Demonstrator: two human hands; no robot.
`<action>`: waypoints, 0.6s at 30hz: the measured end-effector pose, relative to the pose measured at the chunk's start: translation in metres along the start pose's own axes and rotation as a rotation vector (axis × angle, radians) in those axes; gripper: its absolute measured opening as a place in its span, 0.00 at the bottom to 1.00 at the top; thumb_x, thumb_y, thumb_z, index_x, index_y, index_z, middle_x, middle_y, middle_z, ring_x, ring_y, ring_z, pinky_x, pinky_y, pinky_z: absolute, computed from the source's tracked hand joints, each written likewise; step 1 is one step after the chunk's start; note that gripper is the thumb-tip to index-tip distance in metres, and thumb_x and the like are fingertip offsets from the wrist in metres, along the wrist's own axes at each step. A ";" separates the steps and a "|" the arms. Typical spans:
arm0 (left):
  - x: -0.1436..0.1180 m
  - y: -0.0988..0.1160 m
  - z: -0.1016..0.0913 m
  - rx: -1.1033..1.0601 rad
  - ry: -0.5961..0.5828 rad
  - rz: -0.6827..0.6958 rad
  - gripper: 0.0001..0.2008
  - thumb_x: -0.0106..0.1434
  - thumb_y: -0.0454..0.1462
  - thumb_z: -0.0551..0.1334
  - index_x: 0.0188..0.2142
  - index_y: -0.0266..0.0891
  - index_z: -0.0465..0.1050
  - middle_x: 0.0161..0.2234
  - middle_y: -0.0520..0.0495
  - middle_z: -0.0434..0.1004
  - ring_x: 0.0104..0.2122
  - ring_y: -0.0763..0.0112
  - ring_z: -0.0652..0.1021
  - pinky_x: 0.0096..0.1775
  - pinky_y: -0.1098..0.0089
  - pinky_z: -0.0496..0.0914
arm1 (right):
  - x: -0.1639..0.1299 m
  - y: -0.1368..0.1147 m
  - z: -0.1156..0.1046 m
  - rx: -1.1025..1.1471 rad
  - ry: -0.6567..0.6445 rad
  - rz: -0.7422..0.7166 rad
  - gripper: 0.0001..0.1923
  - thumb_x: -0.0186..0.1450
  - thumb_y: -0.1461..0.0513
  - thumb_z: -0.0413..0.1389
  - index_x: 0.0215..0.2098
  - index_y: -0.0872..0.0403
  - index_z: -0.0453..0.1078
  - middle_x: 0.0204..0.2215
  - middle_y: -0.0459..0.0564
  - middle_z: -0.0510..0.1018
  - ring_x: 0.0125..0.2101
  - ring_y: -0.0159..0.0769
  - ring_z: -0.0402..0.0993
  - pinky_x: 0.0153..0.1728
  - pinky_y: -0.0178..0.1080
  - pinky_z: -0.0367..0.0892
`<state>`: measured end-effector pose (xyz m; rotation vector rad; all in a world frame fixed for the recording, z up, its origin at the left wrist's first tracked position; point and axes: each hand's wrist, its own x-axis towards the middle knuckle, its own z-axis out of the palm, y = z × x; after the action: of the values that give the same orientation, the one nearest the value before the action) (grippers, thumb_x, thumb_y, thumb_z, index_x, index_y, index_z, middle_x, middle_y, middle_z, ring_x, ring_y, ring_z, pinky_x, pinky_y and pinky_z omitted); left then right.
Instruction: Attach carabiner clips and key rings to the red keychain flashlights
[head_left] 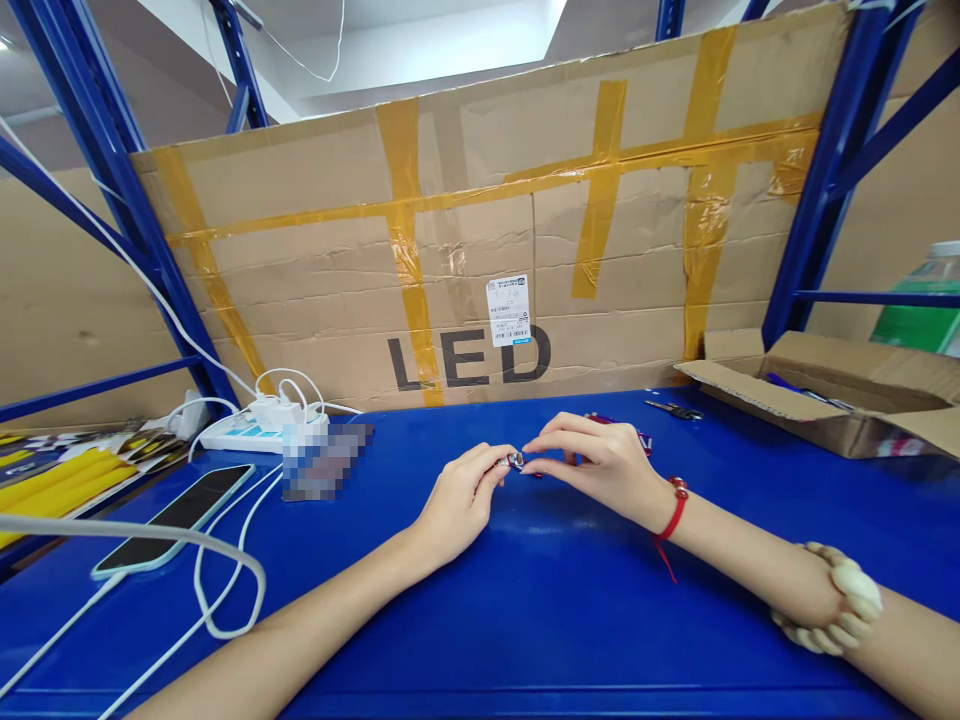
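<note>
Both hands pinch one small metal part (pixel 516 460) over the blue table (pixel 525 600).
Left hand (pixel 461 500) and right hand (pixel 600 462): fingers clamped on it, phone (pixel 176 518) well left.

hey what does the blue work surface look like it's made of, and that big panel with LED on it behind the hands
The blue work surface looks like painted or coated metal: smooth and glossy, with soft reflections of light. The panel marked LED is brown corrugated cardboard, matte, creased and patched with yellowish tape strips. Both hands pinch a small shiny piece, possibly metal.
</note>
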<state>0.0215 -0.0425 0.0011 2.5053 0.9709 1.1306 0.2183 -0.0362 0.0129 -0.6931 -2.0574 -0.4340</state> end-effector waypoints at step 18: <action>-0.009 0.007 0.002 -0.097 -0.145 -0.066 0.06 0.66 0.35 0.48 0.37 0.40 0.62 0.30 0.51 0.71 0.31 0.73 0.73 0.35 0.74 0.65 | -0.002 0.003 0.004 0.378 -0.157 0.123 0.14 0.58 0.53 0.57 0.23 0.53 0.74 0.25 0.45 0.75 0.25 0.26 0.70 0.25 0.29 0.60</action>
<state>0.0218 -0.0538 -0.0024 2.4204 0.9296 0.9393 0.2183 -0.0326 0.0095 -0.6326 -2.1477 0.0837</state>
